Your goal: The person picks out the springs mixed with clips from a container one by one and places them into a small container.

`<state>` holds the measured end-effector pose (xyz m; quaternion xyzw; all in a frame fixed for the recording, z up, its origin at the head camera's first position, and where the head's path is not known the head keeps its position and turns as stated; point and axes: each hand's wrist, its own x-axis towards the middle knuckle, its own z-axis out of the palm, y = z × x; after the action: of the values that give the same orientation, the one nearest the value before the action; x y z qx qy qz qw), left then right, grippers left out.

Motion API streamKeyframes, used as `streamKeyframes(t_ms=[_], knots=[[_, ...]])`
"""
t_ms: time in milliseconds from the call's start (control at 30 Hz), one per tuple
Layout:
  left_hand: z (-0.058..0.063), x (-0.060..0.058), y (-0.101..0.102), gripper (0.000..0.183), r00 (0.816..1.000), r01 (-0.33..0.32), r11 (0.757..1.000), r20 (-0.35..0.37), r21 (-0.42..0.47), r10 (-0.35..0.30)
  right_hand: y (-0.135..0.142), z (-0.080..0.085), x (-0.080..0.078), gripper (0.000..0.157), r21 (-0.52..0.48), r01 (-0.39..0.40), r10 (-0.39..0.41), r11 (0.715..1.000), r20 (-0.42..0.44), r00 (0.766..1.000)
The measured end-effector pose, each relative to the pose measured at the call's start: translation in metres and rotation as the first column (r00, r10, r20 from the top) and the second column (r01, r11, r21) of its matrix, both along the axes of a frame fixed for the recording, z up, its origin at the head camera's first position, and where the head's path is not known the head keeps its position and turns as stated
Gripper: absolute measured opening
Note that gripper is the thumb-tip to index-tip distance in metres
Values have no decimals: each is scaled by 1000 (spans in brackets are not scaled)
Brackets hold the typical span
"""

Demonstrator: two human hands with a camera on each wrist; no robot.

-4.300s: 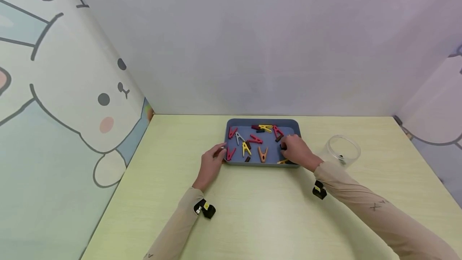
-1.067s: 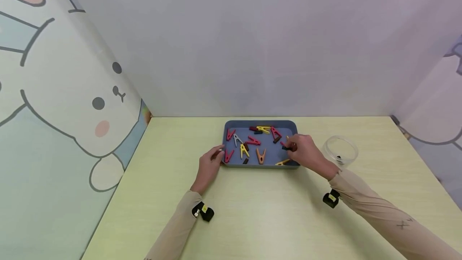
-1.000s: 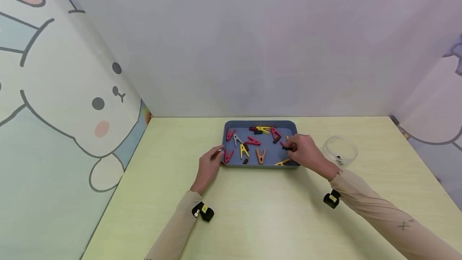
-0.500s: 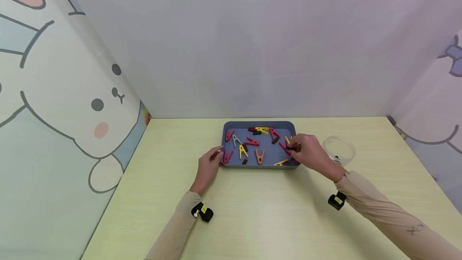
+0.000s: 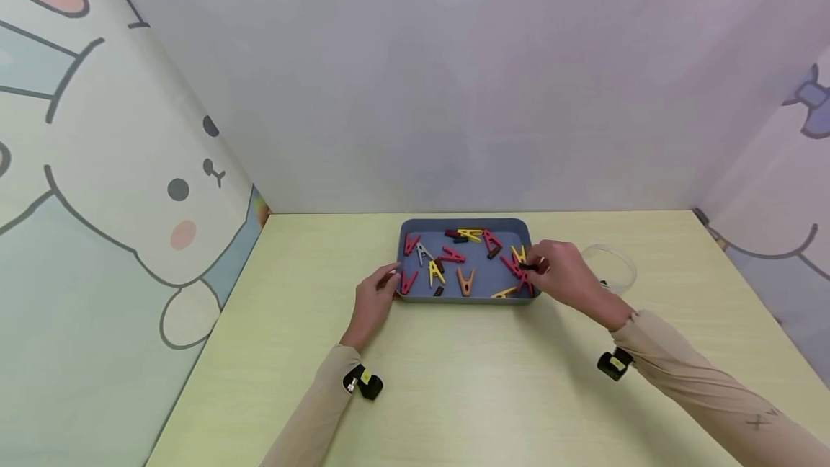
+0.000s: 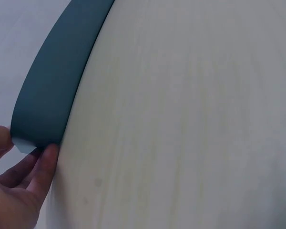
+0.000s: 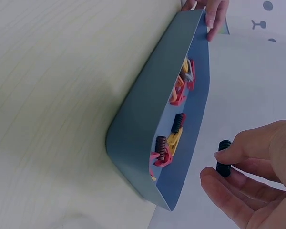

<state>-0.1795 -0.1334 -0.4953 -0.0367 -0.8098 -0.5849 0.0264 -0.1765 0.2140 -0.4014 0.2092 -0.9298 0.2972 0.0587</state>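
Just by tray (image 5: 467, 300) edge, right hand (image 5: 565, 274) pinching coil (image 7: 223, 170), left hand (image 5: 374, 303) gripping opposite edge, broad table (image 5: 473, 380) around

Blk ribbed piece (image 7: 223, 170): sm., short, cylindrical, spring-like. Pinched btwn thumb & fingers of R hand (image 7: 260, 174), thumb covering its mid, both ends showing; approx. upright in R wrist view, up off the tray (image 5: 480, 300). Tray: bl-gray, rectangular, shallow w/ raised walls & rounded corners, sitting flat btwn both hands. L hand (image 5: 372, 301) grips corner at its end; opp. end is just by R hand.
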Motion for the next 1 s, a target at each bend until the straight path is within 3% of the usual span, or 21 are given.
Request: streamKeyframes(t_ms=[667,900,1000], knots=[[-1,-1,0,32,1000,9,1000,10,20,-9,13,10,5,13,0,0,0,1000,-69,998],[30,13,5,31,999,30,999,16,12,-30,19,12,6,14,1,9,-9,1000,-66,998],[36,15,6,31,999,33,999,9,10,-33,21,14,7,15,-6,14,-14,1000,-75,997]])
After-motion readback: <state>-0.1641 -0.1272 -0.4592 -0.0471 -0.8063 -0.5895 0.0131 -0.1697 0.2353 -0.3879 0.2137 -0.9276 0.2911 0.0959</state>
